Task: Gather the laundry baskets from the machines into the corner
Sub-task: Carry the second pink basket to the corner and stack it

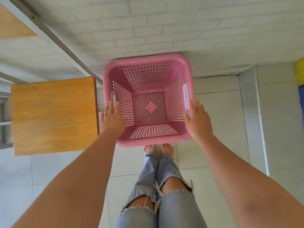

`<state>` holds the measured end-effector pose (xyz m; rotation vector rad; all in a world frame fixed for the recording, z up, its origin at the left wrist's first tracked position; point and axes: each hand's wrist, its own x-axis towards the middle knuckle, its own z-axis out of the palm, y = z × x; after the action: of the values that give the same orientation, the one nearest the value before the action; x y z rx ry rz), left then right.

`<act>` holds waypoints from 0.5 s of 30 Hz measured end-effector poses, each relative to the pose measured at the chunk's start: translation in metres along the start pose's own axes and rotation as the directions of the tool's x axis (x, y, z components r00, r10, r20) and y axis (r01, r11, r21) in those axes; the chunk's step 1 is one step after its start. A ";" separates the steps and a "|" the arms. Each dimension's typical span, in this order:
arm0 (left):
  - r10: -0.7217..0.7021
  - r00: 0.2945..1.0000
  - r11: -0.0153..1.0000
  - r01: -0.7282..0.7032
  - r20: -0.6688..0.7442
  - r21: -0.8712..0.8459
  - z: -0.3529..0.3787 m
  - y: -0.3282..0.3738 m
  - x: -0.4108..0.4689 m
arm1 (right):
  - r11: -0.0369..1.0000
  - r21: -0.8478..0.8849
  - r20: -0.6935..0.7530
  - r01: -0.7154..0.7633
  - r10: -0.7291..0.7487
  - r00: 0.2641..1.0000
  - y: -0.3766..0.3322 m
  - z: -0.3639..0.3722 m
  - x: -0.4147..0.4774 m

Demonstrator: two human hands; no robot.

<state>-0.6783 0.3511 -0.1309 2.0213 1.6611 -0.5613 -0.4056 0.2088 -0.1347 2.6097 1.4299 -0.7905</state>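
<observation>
pink laundry basket point(148, 69) stands at twelve o'clock of the bare feet point(158, 149). left hand point(113, 120) at nine o'clock, right hand point(199, 120) at three, both spread flat, gripping nothing.

An empty pink lattice-walled laundry basket point(148, 99) stands upright on the tiled floor against the white brick wall.

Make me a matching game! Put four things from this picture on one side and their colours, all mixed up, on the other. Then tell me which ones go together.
Things:
1. laundry basket
2. wooden stool
3. brick wall
4. jeans

Colours:
A. white
B. light blue
C. pink
D. orange-brown

Pairs: 1-C, 2-D, 3-A, 4-B.
</observation>
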 end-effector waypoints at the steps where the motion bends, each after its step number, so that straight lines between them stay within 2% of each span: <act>1: 0.021 1.000 1.000 -0.021 -0.010 0.010 -0.005 0.004 -0.008 | 1.000 0.010 -0.006 -0.007 0.007 1.000 0.000 -0.006 -0.010; 8: 0.229 0.969 0.973 -0.224 -0.096 0.062 -0.036 0.040 -0.064 | 0.994 0.065 -0.044 -0.092 0.095 0.995 0.016 -0.046 -0.095; 12: 0.390 0.918 0.914 -0.377 -0.067 0.152 -0.045 0.070 -0.096 | 0.975 0.127 -0.074 -0.182 0.193 0.978 0.038 -0.057 -0.149; 15: 0.517 0.855 0.839 -0.501 -0.028 0.215 -0.048 0.099 -0.119 | 0.946 0.202 -0.088 -0.253 0.275 0.958 0.058 -0.056 -0.192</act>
<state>-0.6020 0.2685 -0.0141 2.5382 1.0550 -0.4637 -0.4207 0.0443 -0.0074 2.9507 1.0370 -0.7862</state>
